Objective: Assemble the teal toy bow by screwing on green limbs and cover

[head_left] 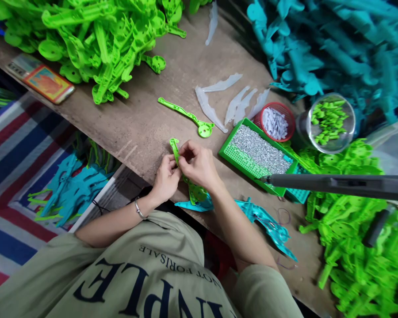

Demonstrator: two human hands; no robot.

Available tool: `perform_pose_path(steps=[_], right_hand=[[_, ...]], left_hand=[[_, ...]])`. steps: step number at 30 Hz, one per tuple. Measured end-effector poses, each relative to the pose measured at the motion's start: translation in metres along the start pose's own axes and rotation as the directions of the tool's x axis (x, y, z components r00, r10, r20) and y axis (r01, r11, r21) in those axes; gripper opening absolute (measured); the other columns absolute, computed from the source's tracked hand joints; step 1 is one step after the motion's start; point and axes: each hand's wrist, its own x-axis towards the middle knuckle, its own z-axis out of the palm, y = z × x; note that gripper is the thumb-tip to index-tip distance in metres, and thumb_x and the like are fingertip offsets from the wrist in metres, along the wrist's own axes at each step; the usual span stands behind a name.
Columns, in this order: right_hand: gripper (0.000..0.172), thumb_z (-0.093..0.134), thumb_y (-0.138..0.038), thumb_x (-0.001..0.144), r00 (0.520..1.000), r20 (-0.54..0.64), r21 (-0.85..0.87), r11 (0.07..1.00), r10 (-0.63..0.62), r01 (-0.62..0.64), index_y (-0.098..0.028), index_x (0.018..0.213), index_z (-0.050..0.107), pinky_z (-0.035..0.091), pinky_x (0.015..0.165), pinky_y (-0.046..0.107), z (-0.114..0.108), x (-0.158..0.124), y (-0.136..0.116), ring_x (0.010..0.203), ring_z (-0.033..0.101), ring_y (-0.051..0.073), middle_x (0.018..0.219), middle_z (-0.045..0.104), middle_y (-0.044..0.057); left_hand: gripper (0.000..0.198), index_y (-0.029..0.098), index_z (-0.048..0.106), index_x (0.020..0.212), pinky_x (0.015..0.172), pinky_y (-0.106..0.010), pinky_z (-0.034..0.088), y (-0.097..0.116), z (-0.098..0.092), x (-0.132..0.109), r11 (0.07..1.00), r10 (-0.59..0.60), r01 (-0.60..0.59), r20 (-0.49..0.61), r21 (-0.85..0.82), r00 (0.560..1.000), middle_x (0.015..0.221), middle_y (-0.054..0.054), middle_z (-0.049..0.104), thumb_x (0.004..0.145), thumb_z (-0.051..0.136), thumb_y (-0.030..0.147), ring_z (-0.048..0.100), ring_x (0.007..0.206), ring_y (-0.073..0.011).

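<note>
Pinching one green part (pixel 174 149), the left hand (pixel 167 179) and right hand (pixel 200 167) partly hide it near the table (pixel 135 123) edge; one loose strip (pixel 189 115) lies beyond; rightward sit one box (pixel 246 159), one red basket (pixel 289 115), one cup (pixel 304 126), a dark rod (pixel 338 184) crossing the box.

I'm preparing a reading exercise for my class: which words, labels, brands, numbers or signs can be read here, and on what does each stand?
"NOT FOR SALE", upside down, on the shirt; a stroke seems to stand before "SALE".
"PLE", large, also on the shirt; the letters before it are partly cut off.
Dark marks on the flat item with an orange picture: too blurred to read.
</note>
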Motion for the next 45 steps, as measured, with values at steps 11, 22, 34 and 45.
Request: perform_pose_path(steps=[11,22,34,45], right_hand=[[0.017,0.054,-0.010,0.068,0.997,0.047,-0.016,0.998,0.058,-0.057,-0.019,0.081,0.057,0.042,0.064,0.024,-0.003,0.004,-0.002,0.062,0.056,0.012,0.071,0.064,-0.002],[0.025,0.049,-0.005,0.075,0.984,0.124,-0.276,0.949,-0.124,0.154,-0.016,0.092,0.063,0.043,0.068,0.026,-0.004,-0.006,-0.007,0.071,0.062,0.017,0.082,0.069,0.007],[0.027,0.045,-0.006,0.085,0.981,0.072,-0.338,0.921,-0.178,0.192,-0.017,0.104,0.061,0.045,0.067,0.025,0.002,-0.011,0.002,0.078,0.068,0.018,0.089,0.075,0.008],[0.023,0.053,-0.007,0.082,0.988,0.051,-0.095,0.985,-0.143,0.147,-0.019,0.100,0.062,0.054,0.079,0.028,-0.006,-0.008,0.007,0.081,0.072,0.017,0.091,0.076,0.005]], left_hand=[[0.029,0.020,0.052,0.107,0.069,-0.020,0.051,-0.002,0.001,0.000,1.000,0.011,-0.011,0.010,-0.014,1.000,0.099,-0.003,0.076,0.082,0.063,0.014,0.069,0.082,-0.0119],[0.026,0.021,0.052,0.107,0.078,-0.029,0.058,-0.003,0.001,-0.002,0.998,0.061,-0.061,0.027,0.001,0.998,0.097,-0.006,0.074,0.086,0.067,0.025,0.074,0.093,-0.0188],[0.027,0.020,0.053,0.107,0.072,-0.024,0.057,0.001,0.002,-0.002,1.000,0.022,-0.022,0.010,-0.002,1.000,0.093,-0.003,0.074,0.082,0.061,0.013,0.074,0.087,-0.0162],[0.031,0.020,0.052,0.110,0.071,-0.022,0.054,0.001,0.002,-0.002,1.000,0.008,-0.007,0.032,-0.024,0.999,0.104,-0.005,0.076,0.081,0.059,0.011,0.073,0.093,-0.0165]])
